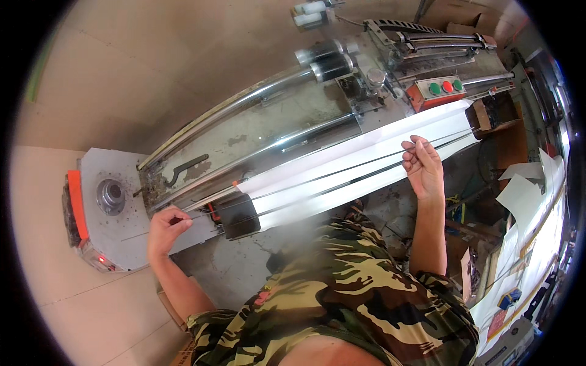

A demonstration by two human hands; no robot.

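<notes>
A long, thin dark rod (329, 176) stretches slantwise in front of me, over a trough lined with white sheet (299, 177). Near its left end, my left hand (166, 230) is closed in a pinch on it, above the grey machine end. My right hand (422, 166) has its thumb and fingers closed round the rod farther right, palm turned up. Another dark strip or rod (360, 178) lies lower along the white lining; whether it is one piece or several, I cannot tell. A dark curved plate (239, 218) borders the trough's left end.
Beyond the trough runs a machine with shiny steel bars (293, 143). A hooked wrench (186, 168) lies on its bed. An orange button box (436, 91) stands at the far right. A grey plate with a round metal fitting (110, 196) is at left. Papers (522, 198) are piled at right.
</notes>
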